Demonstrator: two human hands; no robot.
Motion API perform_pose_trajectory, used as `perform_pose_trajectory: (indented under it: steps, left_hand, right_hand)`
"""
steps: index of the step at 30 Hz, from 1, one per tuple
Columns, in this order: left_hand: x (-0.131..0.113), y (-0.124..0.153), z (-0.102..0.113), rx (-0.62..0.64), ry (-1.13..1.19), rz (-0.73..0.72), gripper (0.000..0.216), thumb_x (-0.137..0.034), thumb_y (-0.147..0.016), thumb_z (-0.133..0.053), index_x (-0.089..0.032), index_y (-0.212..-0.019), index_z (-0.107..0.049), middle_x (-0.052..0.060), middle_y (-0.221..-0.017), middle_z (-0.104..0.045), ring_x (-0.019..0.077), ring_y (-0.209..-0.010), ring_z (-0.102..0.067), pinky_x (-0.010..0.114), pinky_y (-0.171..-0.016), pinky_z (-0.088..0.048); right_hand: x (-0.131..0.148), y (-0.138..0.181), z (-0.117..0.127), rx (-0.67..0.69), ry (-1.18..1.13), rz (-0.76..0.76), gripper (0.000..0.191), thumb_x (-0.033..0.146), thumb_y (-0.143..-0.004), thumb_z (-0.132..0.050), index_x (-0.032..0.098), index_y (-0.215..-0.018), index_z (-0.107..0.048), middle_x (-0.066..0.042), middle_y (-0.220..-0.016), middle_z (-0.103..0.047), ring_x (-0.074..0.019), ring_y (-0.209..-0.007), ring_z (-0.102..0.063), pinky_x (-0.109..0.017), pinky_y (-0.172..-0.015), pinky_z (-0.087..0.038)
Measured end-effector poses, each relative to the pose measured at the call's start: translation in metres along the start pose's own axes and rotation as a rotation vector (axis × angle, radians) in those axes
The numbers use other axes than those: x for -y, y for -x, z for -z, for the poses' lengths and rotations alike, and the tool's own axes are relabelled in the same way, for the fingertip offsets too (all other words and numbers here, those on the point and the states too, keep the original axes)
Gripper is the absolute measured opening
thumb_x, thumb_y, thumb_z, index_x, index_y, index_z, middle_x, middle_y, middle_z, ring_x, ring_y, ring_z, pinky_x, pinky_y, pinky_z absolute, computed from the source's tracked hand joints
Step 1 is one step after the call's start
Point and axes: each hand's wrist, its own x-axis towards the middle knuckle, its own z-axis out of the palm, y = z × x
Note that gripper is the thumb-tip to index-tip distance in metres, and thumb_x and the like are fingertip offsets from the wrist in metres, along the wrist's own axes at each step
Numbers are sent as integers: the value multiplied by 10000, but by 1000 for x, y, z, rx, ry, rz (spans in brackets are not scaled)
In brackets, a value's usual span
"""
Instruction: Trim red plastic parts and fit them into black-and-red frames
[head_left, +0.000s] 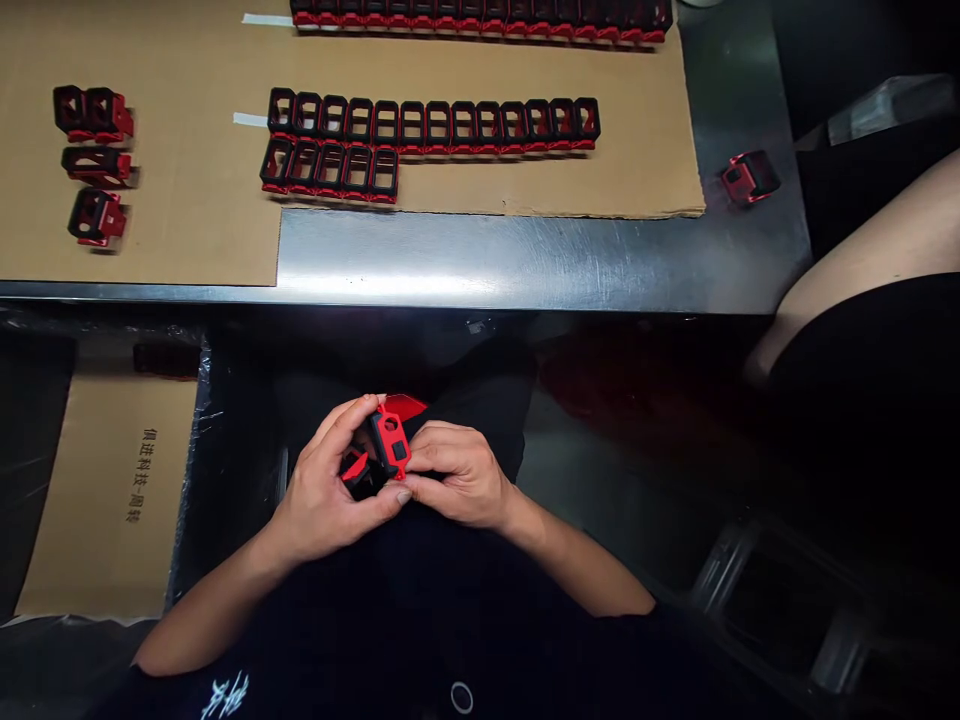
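Above my lap, between both hands, is a small red and black plastic housing [390, 442] with a round hole and a square opening in its red face. My left hand [326, 490] is closed around it, thumb along the lower edge and index finger at the top. The fingertips of my right hand [457, 475] pinch its lower right corner. Another red and black piece [355, 468] shows inside my left palm; whether it is part of the same housing I cannot tell. A red flap-like shape [405, 405] sticks out behind the housing.
On the cardboard-covered metal table [525, 260] ahead stand rows of similar housings [435, 125], with several more [94, 165] at the left and a single one [750, 178] at the right. A lined carton [112, 480] is at lower left. Another person's arm [862, 240] reaches in from the right.
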Motion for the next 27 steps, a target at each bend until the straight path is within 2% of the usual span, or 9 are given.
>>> perform_pose_trajectory:
  steps: [8, 11, 13, 17, 20, 23, 27]
  left_hand:
    - [5, 0, -2, -30, 77, 20, 821, -211, -714, -822, -279, -1457, -479, 130, -1438, -585, 308, -1211, -644, 453, -998, -573]
    - [5, 0, -3, -44, 135, 35, 806, -193, -692, -829, -263, -1428, -510, 134, -1430, -596, 307, -1201, -651, 432, -981, -581]
    - [4, 1, -3, -56, 139, 39, 808, -195, -698, -829, -262, -1430, -492, 142, -1432, -592, 279, -1122, -685, 395, -925, -600]
    - [4, 3, -3, -58, 69, 7, 844, -210, -741, -810, -281, -1466, -385, 150, -1443, -577, 201, -936, -715, 313, -778, -617]
    - [8, 3, -5, -67, -1, -62, 916, -203, -756, -803, -301, -1507, -288, 156, -1449, -566, 192, -927, -719, 310, -777, -613]
    - [12, 3, -8, -89, -74, -167, 1038, -183, -758, -803, -321, -1563, -161, 173, -1450, -562, 201, -911, -727, 327, -771, -615]
    - [18, 1, -10, -123, -230, -323, 1227, -160, -705, -852, -317, -1597, -24, 211, -1448, -566, 255, -932, -746, 349, -745, -621]
  right_hand:
    - [3, 1, 0, 29, 130, 18, 76, 228, -888, -699, 212, -833, -749, -52, -746, -746, -187, -686, -698, -324, -663, -568]
    - [5, 0, 2, 54, 80, -8, 60, 213, -877, -686, 213, -876, -746, -53, -772, -748, -188, -705, -698, -327, -686, -569]
    - [6, 0, 5, 90, 5, -84, 87, 215, -864, -684, 208, -925, -744, -54, -808, -752, -183, -716, -696, -318, -693, -568]
    - [10, -1, 13, 68, -173, -297, 147, 208, -855, -671, 175, -981, -738, -58, -847, -757, -170, -739, -709, -294, -712, -572]
    - [15, -2, 15, 25, -307, -406, 217, 224, -850, -683, 166, -1056, -718, -55, -869, -764, -173, -771, -726, -303, -741, -590]
    - [21, -6, 11, 5, -320, -429, 305, 248, -801, -754, 167, -1090, -699, -45, -884, -755, -166, -759, -718, -301, -735, -602]
    - [26, -11, 4, -44, -164, -403, 379, 276, -741, -835, 180, -1082, -703, -35, -896, -753, -165, -761, -711, -295, -753, -603]
